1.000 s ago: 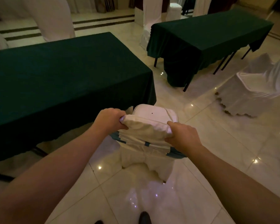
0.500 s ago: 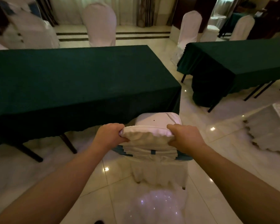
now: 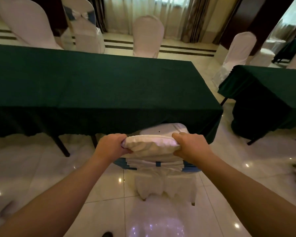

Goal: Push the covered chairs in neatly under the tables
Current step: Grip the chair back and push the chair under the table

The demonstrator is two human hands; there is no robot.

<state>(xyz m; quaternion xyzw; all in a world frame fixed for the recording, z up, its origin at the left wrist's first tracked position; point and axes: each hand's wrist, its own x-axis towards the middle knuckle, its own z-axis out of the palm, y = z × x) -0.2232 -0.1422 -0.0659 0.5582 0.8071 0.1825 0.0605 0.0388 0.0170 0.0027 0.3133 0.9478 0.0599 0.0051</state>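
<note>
1. A long table (image 3: pixel 92 86) draped in dark green cloth stretches across the room, its long axis running left to right in front of the person.
2. Beyond its far edge stand several white covered chairs: one at the far left (image 3: pixel 26 23), one with a blue sash bow (image 3: pixel 83 21), and one near the middle (image 3: pixel 148 35).
3. A second green table (image 3: pixel 272 89) sits to the right, apart from the first, with a strip of glossy tiled floor (image 3: pixel 41 168) between them and another white chair (image 3: pixel 236 52) behind its corner.
4. Dark table legs (image 3: pixel 61 146) angle down under the near edge of the long table, to the left of the chair being handled; none is seen right in front of it.
5. The covered chair (image 3: pixel 161 166) stands at the near right end of the long table. Its seat faces the table and its front edge sits tucked beneath the hanging green cloth, while the backrest faces the person.
6. The top of the backrest runs left to right, parallel to the table edge.
7. The left hand (image 3: pixel 112 146) is clenched on the left corner of the backrest top, bunching the white cover.
8. The right hand (image 3: pixel 190 145) clasps the right corner in the same way, fingers curled over the fabric.
9. A blue sash (image 3: pixel 158 164) crosses the backrest below the hands.
</note>
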